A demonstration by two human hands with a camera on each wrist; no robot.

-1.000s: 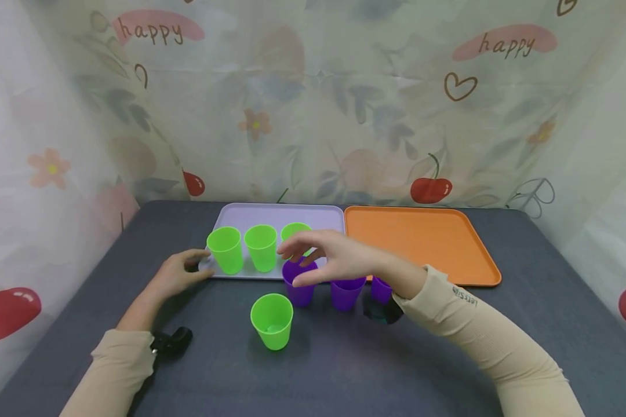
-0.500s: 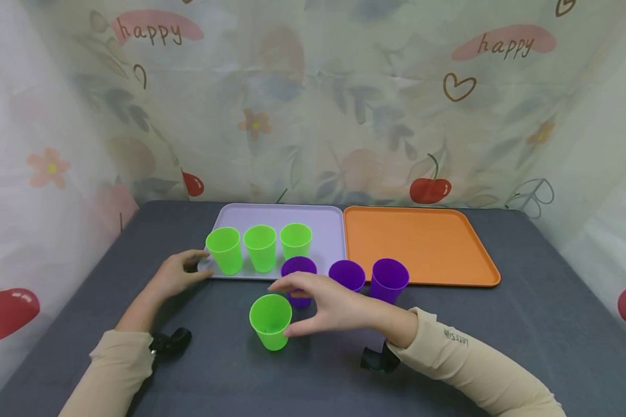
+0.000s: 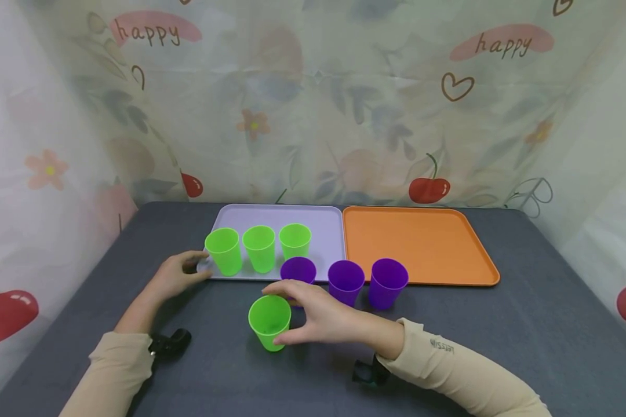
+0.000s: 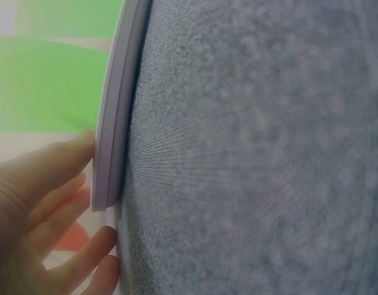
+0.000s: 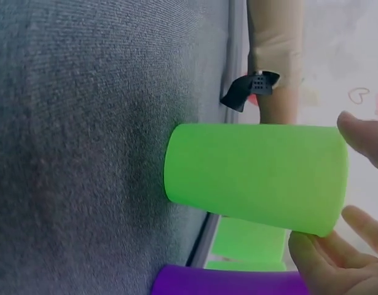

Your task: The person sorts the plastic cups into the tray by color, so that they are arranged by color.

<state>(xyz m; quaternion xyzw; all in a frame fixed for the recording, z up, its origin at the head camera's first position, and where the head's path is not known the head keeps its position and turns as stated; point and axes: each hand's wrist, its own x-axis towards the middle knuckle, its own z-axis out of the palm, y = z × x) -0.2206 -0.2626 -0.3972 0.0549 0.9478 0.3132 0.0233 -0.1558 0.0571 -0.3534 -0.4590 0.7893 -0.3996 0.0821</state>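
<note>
Fingers (image 5: 308, 258) of the right hand (image 3: 318, 315) bent around the near green cup (image 3: 268, 324), thumb on one side and fingertips opposite, close to the rim. Apparently touching on both sides (how firmly, impossible to tell). Upright on the counter (image 3: 229, 376), base down and mouth up, in front of the trays.

For a sound grip, bring thumb and fingertips in evenly, and press gently so as not to squeeze the wall out of round. Slide slightly below the rim if control feels poor. Check both contacts before any lift, then raise straight up, without tilting.

Mind the knuckles: just behind, on the counter, the left purple cup (image 3: 298, 270), partly covered by the right hand and probably easy to knock. Next along the row, the middle purple cup (image 3: 346, 284) and the right purple cup (image 3: 389, 284), both upright.

Farther out, on the lavender tray (image 3: 323, 246), three upright cups: left green cup (image 3: 224, 252), middle green cup (image 3: 259, 250), right green cup (image 3: 295, 241). Around that tray's near left corner, the left hand (image 3: 174, 273), thumb touching the rim; cannot tell whether pinching or merely resting. Best kept light there, to avoid jogging the cups. Alongside, on the right, the orange tray (image 3: 422, 246).
</note>
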